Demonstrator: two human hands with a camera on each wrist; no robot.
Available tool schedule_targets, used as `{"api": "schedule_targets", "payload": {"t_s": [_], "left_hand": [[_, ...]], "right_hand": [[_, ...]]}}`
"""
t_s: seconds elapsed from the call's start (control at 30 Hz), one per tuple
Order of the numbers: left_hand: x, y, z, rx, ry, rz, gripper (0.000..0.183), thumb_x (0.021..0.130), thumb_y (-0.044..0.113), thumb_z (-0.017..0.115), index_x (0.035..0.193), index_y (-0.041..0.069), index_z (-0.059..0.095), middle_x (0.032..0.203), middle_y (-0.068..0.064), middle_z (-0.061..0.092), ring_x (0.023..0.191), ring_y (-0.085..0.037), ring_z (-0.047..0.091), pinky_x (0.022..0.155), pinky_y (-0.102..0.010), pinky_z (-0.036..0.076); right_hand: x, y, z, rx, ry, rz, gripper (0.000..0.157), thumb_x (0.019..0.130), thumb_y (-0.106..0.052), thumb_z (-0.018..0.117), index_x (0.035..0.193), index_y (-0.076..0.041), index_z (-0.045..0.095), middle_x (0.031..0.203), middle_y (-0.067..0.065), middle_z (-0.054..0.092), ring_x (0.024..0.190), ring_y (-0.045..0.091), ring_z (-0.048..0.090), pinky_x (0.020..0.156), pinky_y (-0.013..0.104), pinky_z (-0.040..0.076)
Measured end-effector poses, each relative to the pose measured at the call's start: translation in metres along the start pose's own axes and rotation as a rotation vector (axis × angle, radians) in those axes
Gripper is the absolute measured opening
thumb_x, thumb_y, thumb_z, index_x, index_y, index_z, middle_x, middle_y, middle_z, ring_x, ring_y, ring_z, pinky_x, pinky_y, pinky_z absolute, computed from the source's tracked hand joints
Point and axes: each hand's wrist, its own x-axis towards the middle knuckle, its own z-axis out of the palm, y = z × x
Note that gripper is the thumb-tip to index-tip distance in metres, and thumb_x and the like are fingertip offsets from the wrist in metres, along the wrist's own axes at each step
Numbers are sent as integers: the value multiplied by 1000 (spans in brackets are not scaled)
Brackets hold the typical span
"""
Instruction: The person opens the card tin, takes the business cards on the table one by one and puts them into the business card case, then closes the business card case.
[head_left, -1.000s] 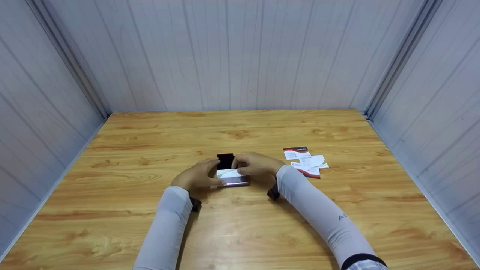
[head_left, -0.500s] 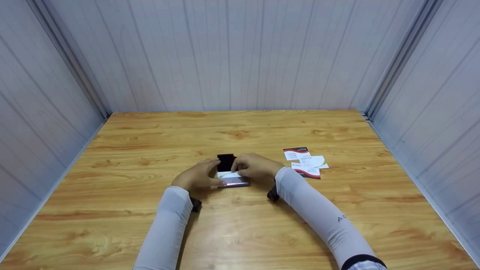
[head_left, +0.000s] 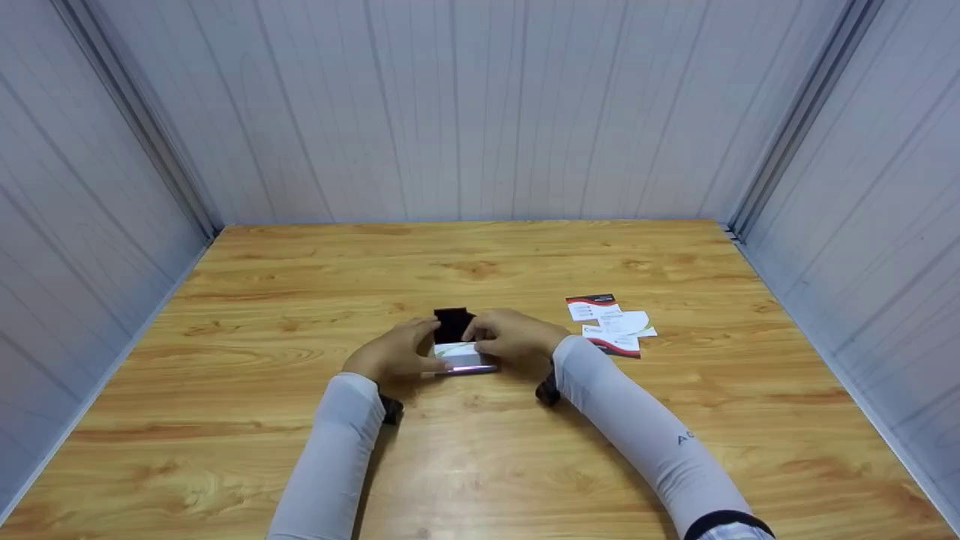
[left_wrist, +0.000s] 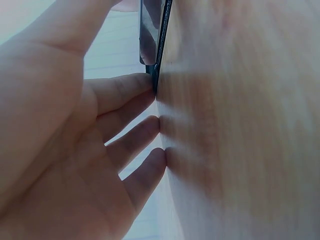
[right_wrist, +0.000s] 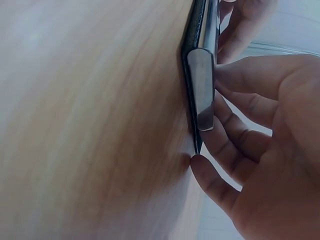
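Observation:
A business card case [head_left: 472,368] lies on the table with its black flap [head_left: 451,325] laid back on the far side. Across its metal body sits a white business card [head_left: 456,349] with a green curve. My left hand [head_left: 396,349] holds the case at its left end, thumb at the near edge and fingertips by the flap. In the left wrist view, these fingertips meet the flap's dark edge [left_wrist: 154,82] close to the tabletop. My right hand [head_left: 517,334] pinches the card at its right part with curled fingers. The right wrist view shows the case's shiny metal end [right_wrist: 201,87] beside these fingers.
Several overlapping business cards [head_left: 619,324], white with red, black or green marks, lie to the right of my right hand. The wooden table [head_left: 480,450] meets pale panelled walls [head_left: 480,112] at the back and both sides.
The card has come slightly nearer on the case, uncovering more of the black flap. My right fingers have shifted a little with it; the left hand stays in place.

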Motion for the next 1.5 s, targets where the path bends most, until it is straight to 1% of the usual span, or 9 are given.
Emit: {"api": "schedule_targets", "payload": {"t_s": [0.13, 0.27, 0.43, 0.6, 0.77, 0.93, 1.13, 1.27, 1.5], "left_hand": [[1, -1, 1, 3, -8, -5, 91, 91, 51, 71, 160, 11, 26, 164, -13, 22, 150, -33, 17, 118, -54, 21], [2, -1, 1, 7, 0, -7, 92, 91, 51, 72, 160, 12, 25, 164, -12, 23, 150, -32, 18, 118, -52, 21], [1, -1, 1, -1, 10, 8, 93, 90, 50, 73, 160, 10, 26, 163, -12, 24, 150, -32, 18, 118, -52, 22], [0, -1, 1, -20, 2, 15, 93, 91, 49, 73, 160, 10, 25, 164, -12, 21, 151, -32, 16, 119, -52, 20], [-2, 0, 1, -15, 7, 4, 94, 89, 49, 74, 160, 12, 25, 164, -10, 22, 151, -31, 16, 119, -51, 19], [-4, 1, 0, -7, 8, 11, 94, 90, 50, 73, 161, 13, 25, 165, -10, 21, 151, -31, 15, 119, -52, 19], [-4, 1, 1, -9, 14, 33, 94, 90, 50, 73, 160, 11, 25, 164, -11, 21, 151, -32, 14, 119, -52, 19], [-2, 0, 1, -14, 11, 33, 95, 89, 51, 73, 160, 11, 25, 164, -11, 21, 151, -32, 14, 120, -51, 18], [-1, 1, 0, -3, 5, 35, 93, 91, 49, 72, 160, 8, 25, 164, -14, 21, 151, -34, 15, 119, -53, 18]], "right_hand": [[-5, 1, -1, 27, 30, -6, 27, 99, -9, 58, 124, -4, 68, 115, 5, 66, 105, 16, 59, 94, 34, 48], [-15, 4, -8, 34, 74, -16, 29, 102, -11, 56, 127, -2, 65, 125, 9, 63, 115, 21, 58, 99, 36, 48], [-32, 11, -22, 26, 108, -6, 31, 103, -13, 55, 131, -3, 63, 127, 12, 61, 120, 26, 57, 102, 41, 46], [-58, 24, -35, 32, 136, 38, 33, 104, -17, 55, 135, -5, 60, 131, 13, 60, 123, 27, 54, 106, 46, 42], [-83, 37, -47, 51, 187, 80, 34, 105, -18, 55, 136, -4, 59, 132, 16, 60, 123, 31, 54, 104, 53, 42], [-106, 50, -56, 61, 215, 121, 37, 106, -21, 55, 137, -3, 58, 132, 18, 59, 122, 34, 54, 103, 59, 41], [-130, 67, -64, 36, 236, 171, 40, 104, -24, 58, 137, -2, 57, 133, 18, 58, 124, 36, 52, 102, 58, 42], [-145, 78, -67, 51, 253, 219, 44, 103, -26, 61, 138, -1, 56, 136, 19, 56, 127, 38, 50, 103, 59, 41], [-165, 95, -73, 36, 232, 323, 50, 101, -23, 63, 141, 5, 52, 142, 26, 48, 132, 45, 41, 108, 61, 34]]}}
